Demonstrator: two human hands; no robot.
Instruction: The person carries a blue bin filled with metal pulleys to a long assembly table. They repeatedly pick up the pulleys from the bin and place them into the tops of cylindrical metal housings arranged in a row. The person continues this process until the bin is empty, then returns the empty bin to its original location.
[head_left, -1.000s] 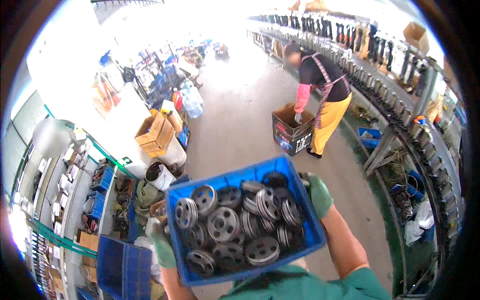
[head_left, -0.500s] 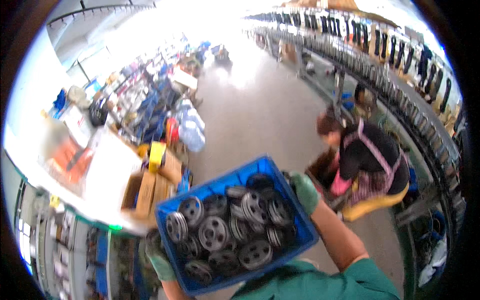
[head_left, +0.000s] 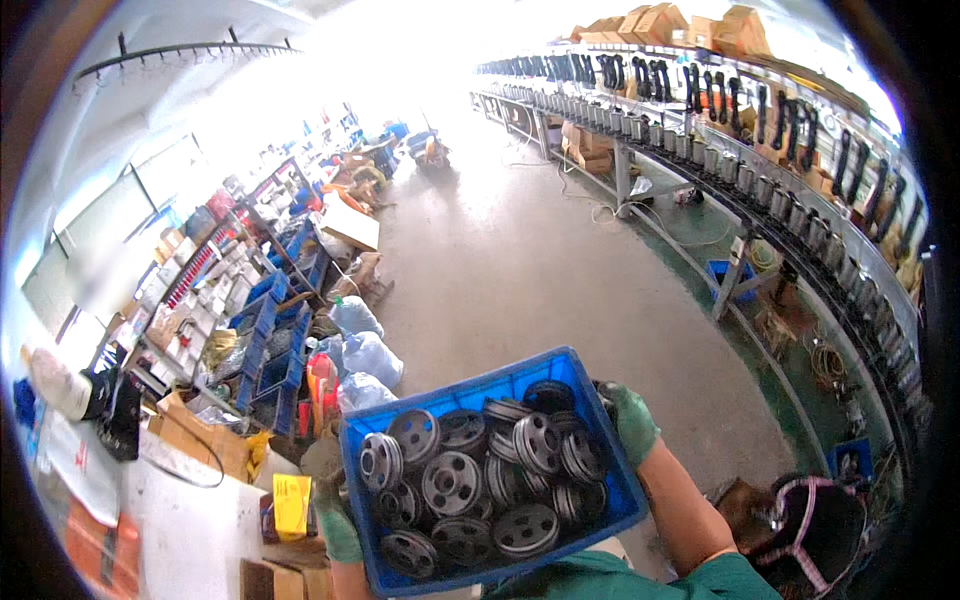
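My hands carry a blue plastic crate (head_left: 617, 475) in front of my body, one at each short side. Dark metal pulley wheels (head_left: 451, 484), grooved at the rim and with round holes in their faces, fill it in a loose heap. My right hand (head_left: 632, 424), in a green and dark work glove, is closed around the crate's right edge. On the opposite edge my left hand (head_left: 338, 515), gloved alike, grips too; its fingertips are partly hidden by the crate wall.
An aisle floor (head_left: 500, 260) runs ahead. To the right stands a long conveyor line (head_left: 700, 155) with hanging dark parts. A person (head_left: 810, 530) is low at the right. Plastic bags (head_left: 368, 358), blue bins (head_left: 262, 345) and a white table (head_left: 190, 520) line the left.
My view has moved forward along the aisle, and the crouching person has slid toward the lower right edge. Both hands still hold the crate, which sits slightly lower and farther right in view.
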